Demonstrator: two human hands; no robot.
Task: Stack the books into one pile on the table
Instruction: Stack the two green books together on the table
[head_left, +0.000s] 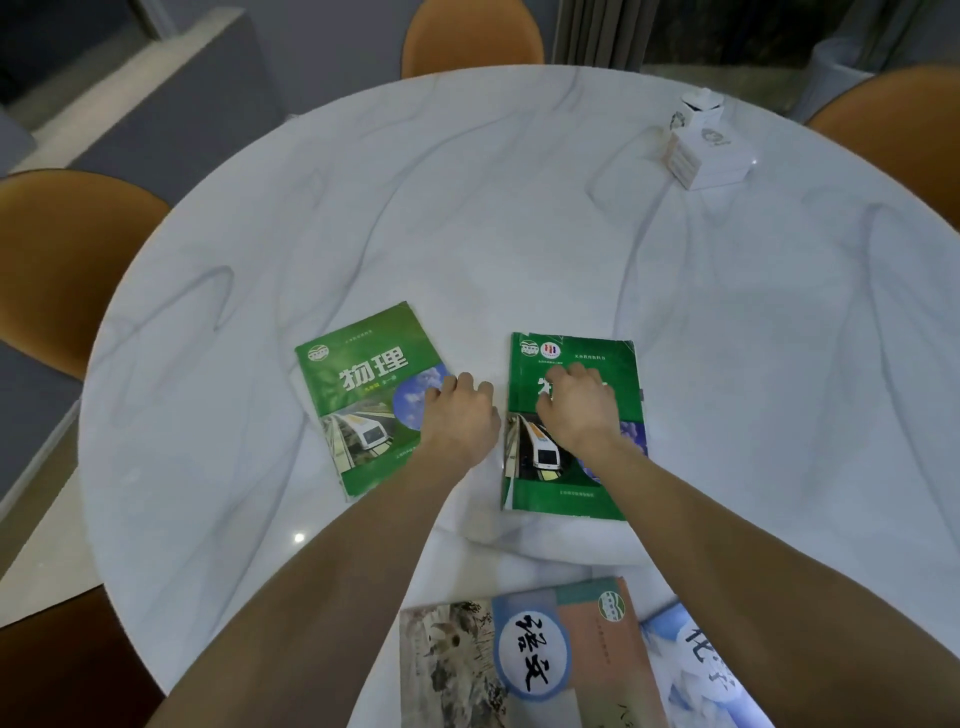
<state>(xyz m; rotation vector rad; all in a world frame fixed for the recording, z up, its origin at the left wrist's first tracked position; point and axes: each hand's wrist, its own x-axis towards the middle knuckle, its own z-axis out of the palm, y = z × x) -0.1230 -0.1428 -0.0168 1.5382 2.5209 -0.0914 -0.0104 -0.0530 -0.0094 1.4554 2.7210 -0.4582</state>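
Head view: a round white marbled tabletop (519, 234) with four books and two bare arms reaching forward.
Left book (358, 400): green cover with a train picture, lying flat and turned slightly, left of centre; its right edge and lower right corner are covered by the left hand and wrist.
Right book (571, 499): green, same train cover, flat just right of the left book with a strip of bare tabletop between them; most of its title is hidden under the right hand.
Left hand (460, 423): palm down on the left book's right edge, fingers (449, 387) curled over that edge; whether they grip it or only rest there, I cannot tell.
Right hand (576, 408): palm down on the right book's cover, fingers (576, 371) bent and pressing on it; nothing visibly pinched, a grasp cannot be told.
Near book (524, 660): pale cover with an ink painting and a blue-rimmed oval label, at the near edge; its lower part is cut off by the frame.
Blue book (706, 670): bottom right, just beside the near book; partly behind the right forearm and cut off below, and whether the two overlap is unclear.
White boxes (706, 150): small stack at the far right of the tabletop, blurred.
Chairs (472, 36): orange backs around the tabletop, only partly in frame.
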